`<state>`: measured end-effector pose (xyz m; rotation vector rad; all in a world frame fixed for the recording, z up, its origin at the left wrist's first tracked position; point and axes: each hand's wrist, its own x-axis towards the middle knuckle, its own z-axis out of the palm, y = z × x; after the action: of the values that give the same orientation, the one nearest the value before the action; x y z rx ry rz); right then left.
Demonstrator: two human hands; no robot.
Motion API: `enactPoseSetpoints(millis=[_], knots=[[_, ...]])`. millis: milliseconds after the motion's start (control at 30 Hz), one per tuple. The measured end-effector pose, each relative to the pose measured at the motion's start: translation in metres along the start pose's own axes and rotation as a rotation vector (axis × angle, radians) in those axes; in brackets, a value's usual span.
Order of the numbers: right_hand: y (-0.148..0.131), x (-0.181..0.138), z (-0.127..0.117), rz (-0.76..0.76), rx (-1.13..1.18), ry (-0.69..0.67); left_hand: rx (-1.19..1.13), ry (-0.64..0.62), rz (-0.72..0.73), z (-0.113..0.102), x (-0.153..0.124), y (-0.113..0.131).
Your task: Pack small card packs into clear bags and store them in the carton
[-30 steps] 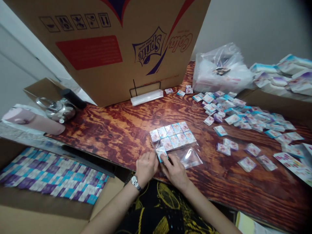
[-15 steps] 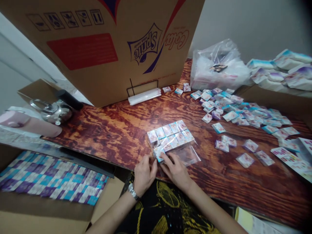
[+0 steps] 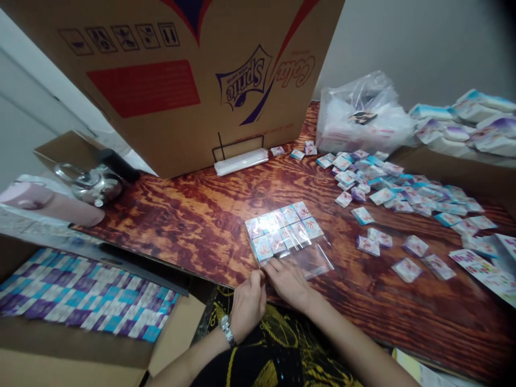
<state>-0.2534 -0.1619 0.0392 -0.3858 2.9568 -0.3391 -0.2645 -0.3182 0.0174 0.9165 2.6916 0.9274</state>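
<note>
A clear plastic bag lies flat on the wooden table, with two rows of small white, blue and purple boxes inside it. Its loose, unfilled part reaches toward me at the right. At the bag's near left corner, my left hand is closed in a pinch on the plastic; a metal watch circles that wrist. My right hand is beside it, fingers bent and together over the bag's near edge, just below the front row. The fingertips of both hands nearly meet and are partly hidden.
Many loose small boxes are heaped at the right. A large cardboard carton stands at the back, by a stack of flat plastic bags. A pink bottle and kettle are left; below sits an open carton of packed boxes.
The near left box, which was under my right fingers at the bag's mouth, has moved in level with the front row. My left hand has shifted slightly right and closed more tightly.
</note>
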Motion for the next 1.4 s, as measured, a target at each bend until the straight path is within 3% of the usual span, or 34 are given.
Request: enactPoseSetpoints(millis=[433,533,633,733,800,967,1100,1267,1400], knots=[[-0.007,0.009,0.004,0.147,0.078,0.016,0.047,-0.054,0.092,-0.015,0.001,-0.006],[0.001,-0.006,0.003,0.031,0.153,0.091,0.149,-0.038,0.123,-0.027,-0.001,-0.007],[0.022,-0.028,0.004,-0.076,0.138,0.16,0.353,-0.005,0.272,-0.031,-0.003,0.004],[0.045,-0.04,0.005,0.0,0.033,0.19,0.413,-0.112,0.549,-0.016,0.004,0.022],[0.055,-0.038,0.003,0.054,-0.039,0.173,0.412,-0.175,0.627,0.0,0.013,0.032],[0.057,-0.01,-0.008,0.119,-0.105,0.092,0.379,-0.261,0.589,0.022,0.029,0.033],[0.05,-0.002,-0.016,0.165,-0.099,0.081,0.371,-0.277,0.586,0.014,0.029,0.024],[0.052,-0.022,-0.008,0.128,-0.109,0.104,0.332,-0.323,0.596,0.003,0.027,0.016],[0.059,-0.024,-0.005,0.23,-0.15,0.132,0.299,-0.35,0.611,-0.002,0.026,0.014]])
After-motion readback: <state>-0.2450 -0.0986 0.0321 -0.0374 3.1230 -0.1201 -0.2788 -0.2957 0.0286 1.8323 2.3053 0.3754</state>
